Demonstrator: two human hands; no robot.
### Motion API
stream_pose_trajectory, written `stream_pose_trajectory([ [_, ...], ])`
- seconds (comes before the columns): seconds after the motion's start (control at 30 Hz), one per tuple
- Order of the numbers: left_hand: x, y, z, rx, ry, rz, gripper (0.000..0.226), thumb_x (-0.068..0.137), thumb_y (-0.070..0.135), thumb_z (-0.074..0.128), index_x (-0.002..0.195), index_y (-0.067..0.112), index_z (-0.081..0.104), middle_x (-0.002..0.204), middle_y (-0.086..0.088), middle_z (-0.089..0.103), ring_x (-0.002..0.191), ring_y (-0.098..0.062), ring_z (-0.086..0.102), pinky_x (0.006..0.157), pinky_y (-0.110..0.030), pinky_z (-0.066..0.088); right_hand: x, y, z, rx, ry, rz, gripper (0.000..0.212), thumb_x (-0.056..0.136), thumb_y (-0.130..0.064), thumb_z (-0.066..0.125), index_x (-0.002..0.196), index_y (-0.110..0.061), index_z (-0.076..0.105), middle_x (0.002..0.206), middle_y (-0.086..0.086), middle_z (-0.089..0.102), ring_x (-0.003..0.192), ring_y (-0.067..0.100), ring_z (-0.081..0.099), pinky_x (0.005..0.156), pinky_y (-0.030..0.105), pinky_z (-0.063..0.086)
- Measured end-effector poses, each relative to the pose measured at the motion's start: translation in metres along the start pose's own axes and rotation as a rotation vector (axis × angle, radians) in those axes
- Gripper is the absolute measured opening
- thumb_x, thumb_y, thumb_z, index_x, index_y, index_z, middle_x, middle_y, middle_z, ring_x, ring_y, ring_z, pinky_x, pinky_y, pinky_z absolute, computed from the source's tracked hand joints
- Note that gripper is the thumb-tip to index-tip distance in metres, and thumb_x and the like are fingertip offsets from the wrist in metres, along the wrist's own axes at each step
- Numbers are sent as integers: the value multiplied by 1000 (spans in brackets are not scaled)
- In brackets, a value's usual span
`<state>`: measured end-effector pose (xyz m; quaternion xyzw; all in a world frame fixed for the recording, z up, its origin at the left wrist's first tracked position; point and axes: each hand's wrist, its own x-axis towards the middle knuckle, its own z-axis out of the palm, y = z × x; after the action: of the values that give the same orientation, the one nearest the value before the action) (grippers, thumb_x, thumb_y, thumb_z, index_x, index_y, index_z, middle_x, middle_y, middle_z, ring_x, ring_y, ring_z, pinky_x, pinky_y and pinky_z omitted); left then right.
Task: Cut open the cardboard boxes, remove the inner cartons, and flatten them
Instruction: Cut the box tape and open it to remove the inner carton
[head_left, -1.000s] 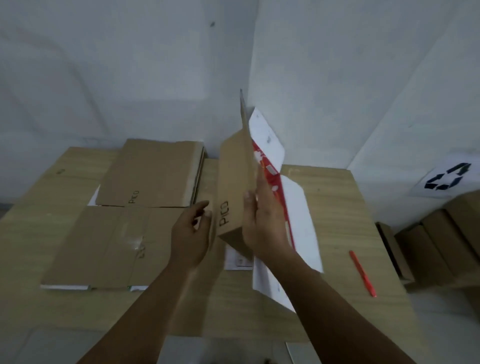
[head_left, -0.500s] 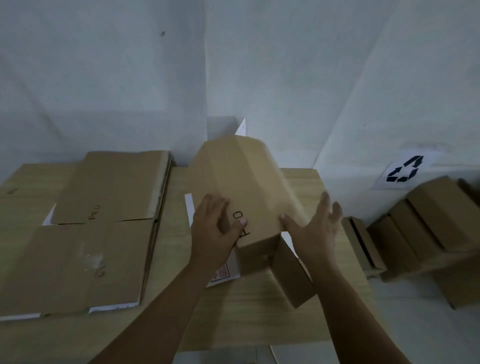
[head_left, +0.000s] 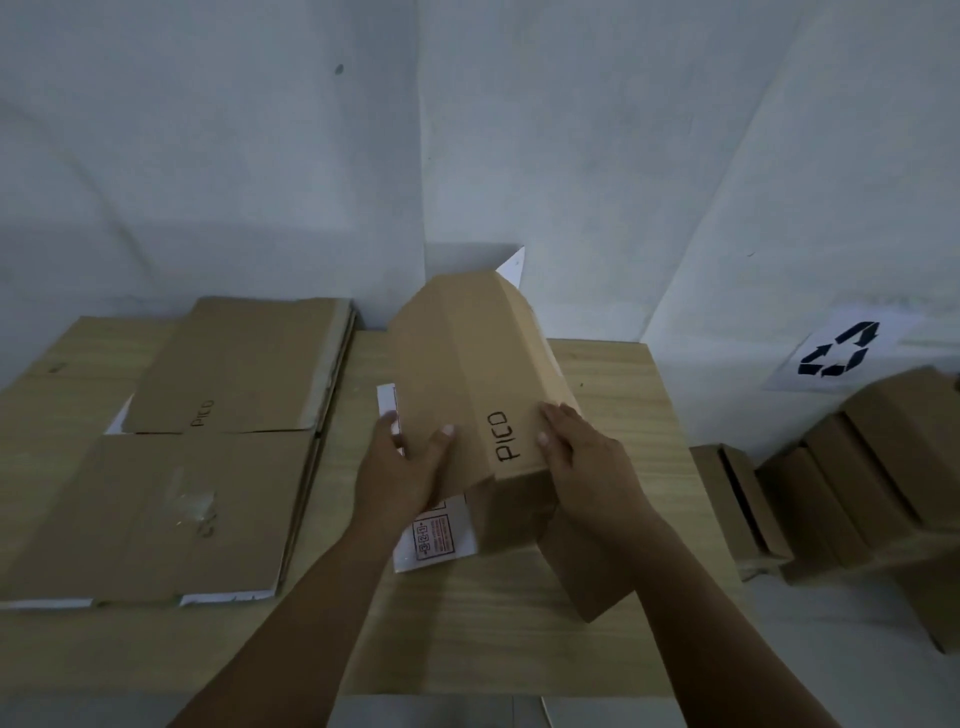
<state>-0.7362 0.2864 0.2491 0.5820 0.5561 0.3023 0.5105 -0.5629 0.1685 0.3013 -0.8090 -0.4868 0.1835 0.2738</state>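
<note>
At the centre of the frame I have the brown cardboard box (head_left: 467, 384) marked "PICO", half collapsed into a ridge that rises toward the wall. My left hand (head_left: 402, 467) grips its left face, thumb on top and fingers curled under the edge. My right hand (head_left: 582, 457) presses flat, fingers straight, on the right face beside the lettering. A loose flap (head_left: 582, 566) hangs from the box's near end over the table (head_left: 493, 639). Under the box lies a white carton (head_left: 436, 540) with red print, its corner showing at my left wrist. Flattened boxes (head_left: 208, 441) fill the left half of the frame, their right edge just beside my left hand. Bare wood stretches along the table's near edge. Stacked boxes (head_left: 857, 478) sit at the right, beyond the table edge.
</note>
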Motion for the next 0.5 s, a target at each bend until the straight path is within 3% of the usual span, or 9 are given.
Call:
stream_pose_trajectory([
  [0.1, 5, 8, -26, 2, 241, 61, 58, 90, 34, 66, 143, 23, 47, 104, 12, 61, 91, -10, 59, 82, -31, 49, 1, -1, 0, 28, -17, 7, 47, 106, -35, 43, 152, -23, 41, 153, 4, 45, 135, 26, 48, 114, 41, 39],
  [0.2, 8, 23, -47, -304, 328, 165, 37, 94, 22, 63, 131, 19, 59, 97, 5, 68, 90, -13, 65, 84, -35, 52, 2, -1, 2, 101, 1, 25, 44, 105, -34, 45, 149, -26, 45, 146, 2, 54, 129, 22, 53, 108, 34, 43],
  [0.3, 6, 39, -47, -484, 163, 360, 25, 96, 20, 58, 116, 28, 69, 105, 3, 73, 99, -15, 67, 88, -35, 52, 1, -4, 1, 311, 12, 68, 41, 105, -37, 46, 146, -30, 50, 140, -9, 56, 125, 11, 52, 101, 23, 42],
  [0.37, 0, 46, -35, -332, 24, 512, 33, 101, 15, 51, 108, 40, 72, 112, 7, 72, 106, -14, 67, 89, -30, 53, 0, -5, 2, 435, -7, 98, 39, 106, -37, 44, 143, -29, 54, 129, -23, 58, 117, -2, 53, 91, 11, 40],
  [0.4, -3, 50, -28, -226, -58, 555, 36, 104, 16, 48, 110, 43, 70, 120, 8, 70, 110, -14, 66, 88, -27, 54, 1, -3, 5, 513, -5, 122, 36, 106, -38, 43, 138, -31, 57, 121, -31, 60, 111, -8, 55, 89, 12, 42],
  [0.43, -7, 52, -20, -112, -136, 575, 33, 105, 21, 46, 115, 44, 68, 132, 9, 64, 115, -11, 63, 87, -22, 54, 1, -3, 6, 617, -3, 163, 33, 106, -41, 43, 132, -34, 62, 114, -33, 64, 109, -9, 58, 93, 18, 46],
  [0.5, -11, 47, -5, 110, -240, 572, 29, 102, 38, 47, 128, 43, 60, 149, 19, 40, 129, -4, 50, 90, -19, 53, 3, -2, 7, 869, -23, 296, 34, 106, -46, 40, 121, -34, 67, 110, -21, 72, 112, 2, 63, 99, 39, 50],
])
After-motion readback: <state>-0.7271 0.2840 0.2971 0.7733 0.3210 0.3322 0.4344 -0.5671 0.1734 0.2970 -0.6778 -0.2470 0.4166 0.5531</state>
